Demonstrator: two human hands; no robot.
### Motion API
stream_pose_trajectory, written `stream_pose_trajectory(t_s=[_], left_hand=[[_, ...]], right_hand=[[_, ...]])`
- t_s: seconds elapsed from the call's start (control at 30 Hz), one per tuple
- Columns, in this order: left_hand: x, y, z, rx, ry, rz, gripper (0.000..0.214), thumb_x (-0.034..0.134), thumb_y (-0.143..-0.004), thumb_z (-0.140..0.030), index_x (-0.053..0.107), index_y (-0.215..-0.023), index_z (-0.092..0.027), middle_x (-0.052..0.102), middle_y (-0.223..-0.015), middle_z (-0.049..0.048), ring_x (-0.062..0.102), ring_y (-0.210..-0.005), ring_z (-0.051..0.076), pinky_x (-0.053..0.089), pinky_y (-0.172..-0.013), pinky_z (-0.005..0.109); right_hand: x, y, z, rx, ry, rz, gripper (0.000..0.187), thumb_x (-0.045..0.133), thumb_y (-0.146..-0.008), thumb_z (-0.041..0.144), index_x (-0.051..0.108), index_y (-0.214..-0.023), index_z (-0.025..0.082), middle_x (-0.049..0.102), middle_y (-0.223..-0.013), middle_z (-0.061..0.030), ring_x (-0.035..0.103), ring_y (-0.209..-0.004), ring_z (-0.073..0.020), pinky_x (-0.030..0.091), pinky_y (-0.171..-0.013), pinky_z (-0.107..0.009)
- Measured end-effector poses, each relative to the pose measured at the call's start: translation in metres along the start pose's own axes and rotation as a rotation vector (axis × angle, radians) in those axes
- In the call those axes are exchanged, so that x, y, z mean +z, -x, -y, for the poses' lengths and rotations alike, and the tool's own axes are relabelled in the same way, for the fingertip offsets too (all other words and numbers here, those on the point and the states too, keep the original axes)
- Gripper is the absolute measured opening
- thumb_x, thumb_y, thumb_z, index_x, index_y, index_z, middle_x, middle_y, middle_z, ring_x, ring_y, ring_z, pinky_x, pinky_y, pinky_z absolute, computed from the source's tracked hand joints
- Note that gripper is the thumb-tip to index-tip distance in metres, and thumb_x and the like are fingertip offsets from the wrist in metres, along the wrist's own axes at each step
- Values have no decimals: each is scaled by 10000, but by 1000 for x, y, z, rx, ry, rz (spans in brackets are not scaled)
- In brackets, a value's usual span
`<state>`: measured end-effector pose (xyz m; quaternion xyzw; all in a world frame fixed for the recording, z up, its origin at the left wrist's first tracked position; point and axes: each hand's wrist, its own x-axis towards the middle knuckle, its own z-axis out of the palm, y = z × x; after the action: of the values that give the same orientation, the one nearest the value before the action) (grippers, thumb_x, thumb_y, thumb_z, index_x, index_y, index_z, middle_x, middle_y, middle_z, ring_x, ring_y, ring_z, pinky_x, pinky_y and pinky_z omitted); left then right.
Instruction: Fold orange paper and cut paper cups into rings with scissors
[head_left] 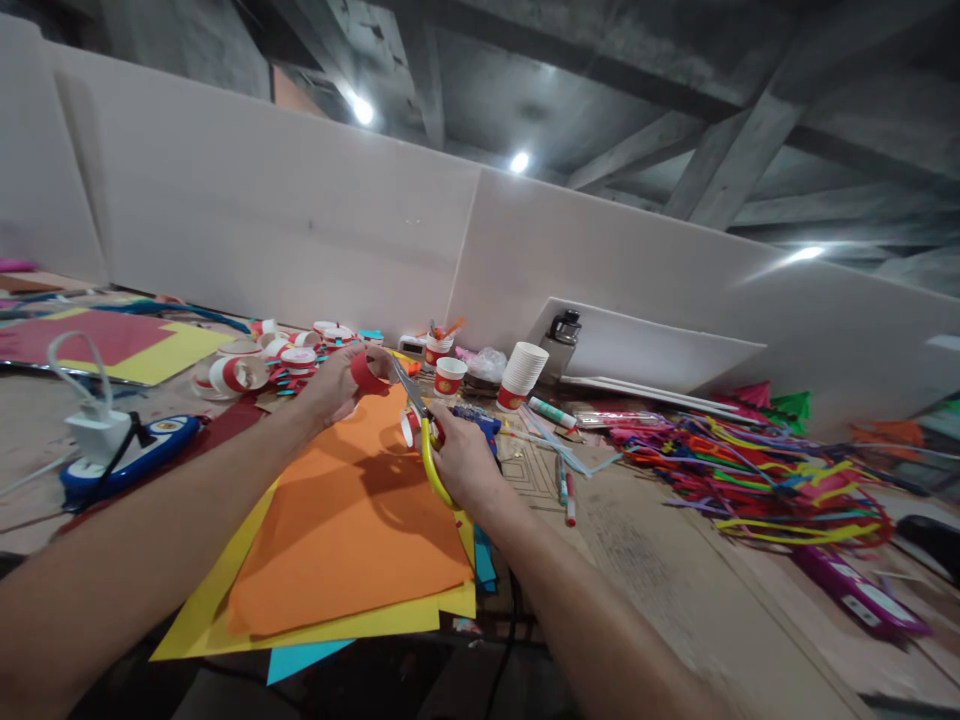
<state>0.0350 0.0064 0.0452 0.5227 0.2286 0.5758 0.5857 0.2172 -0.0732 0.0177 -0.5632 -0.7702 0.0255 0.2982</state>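
In my left hand [337, 385] is a red-and-white paper cup piece [369, 371], pinched and lifted above the paper sheets. My right hand [466, 458] grips a pair of scissors [430, 465] by its yellow handles. The metal blades point up and away toward the cup piece; whether they touch it I cannot tell. Below both hands lies a stack with an orange sheet [337, 550] on top and yellow sheets [199, 612] under it. Another red-and-white cup piece [409, 427] sits just left of the scissors.
Several cut cup pieces [240, 372] lie at left, near a blue power strip [161, 440] with a white plug. Behind stand a paper cup [450, 376], stacked cups [523, 370] and a bottle [561, 345]. Colourful pipe cleaners [750, 470] and markers [570, 500] lie right.
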Motion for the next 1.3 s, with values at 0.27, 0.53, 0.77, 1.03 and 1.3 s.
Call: stream_pose_trajectory(t_s=[0.27, 0.53, 0.77, 1.03, 1.3], left_hand=[[5, 1, 7, -70, 32, 19, 128, 671, -653, -164, 654, -774, -126, 650, -678, 28, 609, -596, 142, 479, -482, 219], [0, 0, 6, -40, -2, 75, 198, 785, -579, -231, 627, -658, -143, 604, -628, 20, 557, -576, 120, 430, -463, 192], [-1, 0, 0, -50, -30, 98, 158, 719, -680, -247, 595, -689, -149, 605, -684, 17, 593, -636, 140, 466, -509, 216], [0, -3, 1, 68, -39, 2, 117, 705, -702, -219, 629, -698, -130, 620, -649, 21, 568, -592, 117, 437, -517, 201], [5, 4, 6, 6, -55, 101, 188, 760, -676, -252, 644, -739, -119, 611, -690, 19, 560, -618, 107, 443, -552, 191]], right_hand=[[-2, -1, 2, -9, 8, -9, 320, 529, -831, 190, 582, -1146, 193, 670, -908, -64, 575, -771, -182, 365, -656, -256], [-5, -1, 4, -19, 56, -3, 193, 524, -852, 223, 611, -1021, 191, 685, -858, -53, 583, -741, -172, 320, -616, -247], [-6, -1, 4, 8, 75, 5, 183, 499, -847, 196, 618, -985, 202, 690, -816, -50, 586, -693, -171, 287, -584, -257], [-1, -1, 0, -40, 47, -30, 217, 499, -869, 245, 603, -1057, 208, 672, -879, -53, 585, -768, -180, 360, -654, -257], [-4, -2, 2, -8, 57, -13, 333, 537, -859, 258, 577, -1183, 196, 649, -885, -52, 556, -741, -173, 364, -650, -258]])
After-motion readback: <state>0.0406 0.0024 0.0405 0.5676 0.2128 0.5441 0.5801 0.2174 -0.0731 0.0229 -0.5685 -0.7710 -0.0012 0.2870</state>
